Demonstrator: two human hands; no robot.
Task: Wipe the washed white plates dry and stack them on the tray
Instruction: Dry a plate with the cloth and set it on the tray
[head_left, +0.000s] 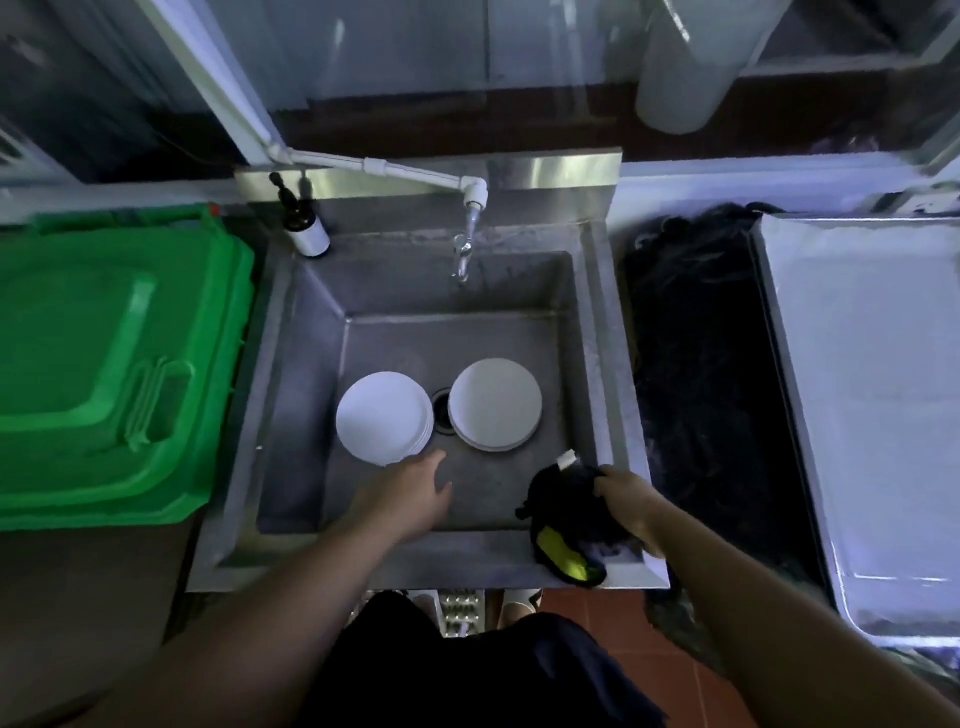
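Observation:
Two stacks of white plates lie on the floor of the steel sink (304, 395): a left stack (383, 415) and a right stack (494, 402), either side of the drain (442, 413). My left hand (410, 496) reaches into the basin with fingers extended, just below the left stack and not touching it. My right hand (631, 506) grips a dark cloth with a yellow-green patch (569, 519) over the sink's front right corner. The steel tray (878, 395) lies at the right with nothing on it.
A green bin with a closed lid (104, 364) stands left of the sink. A tap (465, 244) hangs over the basin's back, with a soap bottle (304, 223) at the back left corner. A dark mat (701, 389) lies between sink and tray.

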